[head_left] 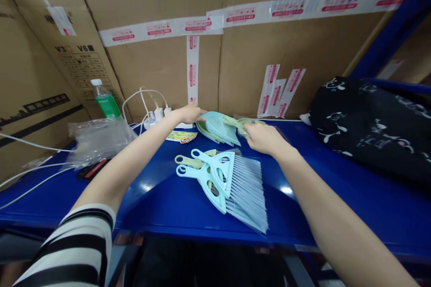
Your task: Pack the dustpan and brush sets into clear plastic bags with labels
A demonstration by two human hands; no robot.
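Note:
A small stack of light blue and pale green dustpans (220, 128) lies at the back of the blue table. My left hand (191, 113) is at the stack's left rim, its fingers closed on the edge of a dustpan. At the stack's right end, my right hand (264, 138) has its fingers curled round a pale green dustpan (244, 122) that seems to be in clear plastic; its far part is partly hidden. Nearer to me, two light blue hand brushes (215, 175) overlap a pale green brush (188, 160), bristles pointing right.
A power strip (158, 115) with white cables and a yellow packet (182, 136) sit left of the dustpans. Further left are clear plastic bags (101, 139), a green-labelled bottle (106, 101) and a dark phone-like object (92, 169). A black patterned bag (367, 130) lies right; cardboard boxes (161, 67) stand behind.

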